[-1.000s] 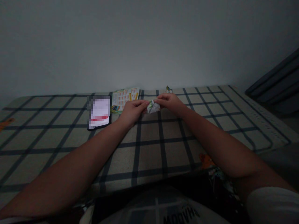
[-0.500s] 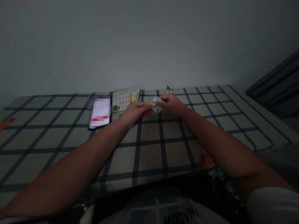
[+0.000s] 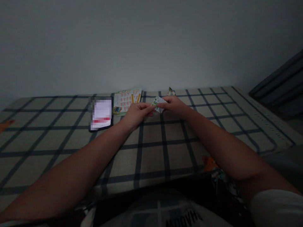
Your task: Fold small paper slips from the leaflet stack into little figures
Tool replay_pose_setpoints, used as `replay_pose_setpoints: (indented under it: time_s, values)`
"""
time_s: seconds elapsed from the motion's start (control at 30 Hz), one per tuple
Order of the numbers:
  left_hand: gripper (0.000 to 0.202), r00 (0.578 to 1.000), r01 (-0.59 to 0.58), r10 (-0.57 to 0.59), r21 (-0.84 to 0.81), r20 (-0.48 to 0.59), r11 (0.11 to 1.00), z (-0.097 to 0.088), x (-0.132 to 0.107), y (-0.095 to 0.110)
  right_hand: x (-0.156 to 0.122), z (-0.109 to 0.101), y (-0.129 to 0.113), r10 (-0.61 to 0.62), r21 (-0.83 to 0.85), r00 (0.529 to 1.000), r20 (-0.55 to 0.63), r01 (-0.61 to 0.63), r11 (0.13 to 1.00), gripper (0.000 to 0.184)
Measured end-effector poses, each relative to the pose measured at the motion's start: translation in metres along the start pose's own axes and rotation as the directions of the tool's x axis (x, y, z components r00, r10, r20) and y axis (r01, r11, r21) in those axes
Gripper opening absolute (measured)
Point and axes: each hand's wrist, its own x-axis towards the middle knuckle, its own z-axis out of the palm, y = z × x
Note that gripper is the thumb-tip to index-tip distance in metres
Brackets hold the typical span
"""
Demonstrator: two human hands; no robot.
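Note:
Between my two hands is a small white-and-green printed piece of paper (image 3: 160, 101), held above the checked cloth; whether it is a folded sheet or a flat packet I cannot tell. My left hand (image 3: 140, 112) pinches its left corner between thumb and fingers. At its right edge my right hand (image 3: 172, 103) grips it, fingers closed. Just behind the right hand lies a small crumpled, colourful piece (image 3: 171, 91), partly hidden. Left of my left hand rests a stack of printed sheets (image 3: 126, 100) with orange and yellow boxes.
A phone or tablet (image 3: 100, 114) with a lit, blurred screen lies left of the sheets. The tabletop cloth (image 3: 151, 160) has dark stripes and meets a plain wall (image 3: 151, 47) at the back. Dark folds of fabric (image 3: 281, 85) hang at the right.
The small paper has tilted between my fingers, and more of its printed face shows. Both hands stay nearly in place.

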Motion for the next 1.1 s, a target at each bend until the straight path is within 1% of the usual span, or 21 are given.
replay_pose_setpoints:
  time_s: [0.1,0.2,0.37,0.47,0.53,0.67,0.73,0.8,0.93,1.03,1.1]
  values:
    - [0.036,1.000,-0.009,0.010,-0.008,0.024,1.000,0.001,0.000,-0.001,0.002,0.002,0.003,0.026,0.117,1.000,-0.004,-0.025,0.993,0.032]
    - [0.038,1.000,-0.021,0.022,0.024,-0.004,0.999,0.001,0.000,-0.001,0.002,0.005,0.005,0.050,0.143,0.999,-0.006,-0.049,0.988,0.034]
    - [0.037,0.995,-0.055,0.055,0.009,-0.088,0.998,0.001,-0.002,0.004,-0.002,0.006,0.001,0.090,0.116,0.996,-0.009,-0.089,0.989,0.042]
    - [0.037,0.988,-0.054,0.057,0.025,-0.142,0.998,0.001,-0.002,0.007,-0.003,0.004,-0.002,0.096,0.059,0.995,0.025,-0.097,0.994,0.038]
    - [0.037,0.989,-0.045,0.047,0.015,-0.141,0.999,0.001,-0.002,0.006,-0.003,0.004,-0.002,0.096,0.045,0.995,0.034,-0.098,0.994,0.034]
    - [0.035,0.996,-0.026,0.017,-0.090,-0.093,0.996,0.002,0.000,0.004,-0.003,0.004,0.000,0.064,0.103,0.997,0.031,-0.067,0.992,0.029]
    - [0.034,0.996,-0.015,0.004,-0.125,-0.086,0.992,0.002,0.001,0.003,-0.003,0.004,0.001,0.048,0.088,0.998,0.037,-0.051,0.995,0.029]
    - [0.034,0.995,-0.013,0.000,-0.130,-0.099,0.991,0.001,0.002,0.002,-0.002,0.004,0.001,0.052,0.050,0.998,0.028,-0.053,0.997,0.031]
    - [0.036,0.987,-0.038,0.020,-0.107,-0.160,0.994,-0.002,0.004,-0.001,-0.003,0.005,-0.001,0.070,0.018,0.998,0.004,-0.070,0.997,0.038]
    - [0.037,0.986,-0.054,0.037,-0.102,-0.163,0.993,-0.002,0.005,0.000,-0.005,0.004,-0.005,0.036,-0.039,0.999,0.005,-0.036,0.999,0.039]
    - [0.037,0.986,-0.042,0.024,-0.110,-0.166,0.993,-0.002,0.005,0.000,-0.005,0.004,-0.007,0.008,-0.071,1.000,0.003,-0.008,0.997,0.040]
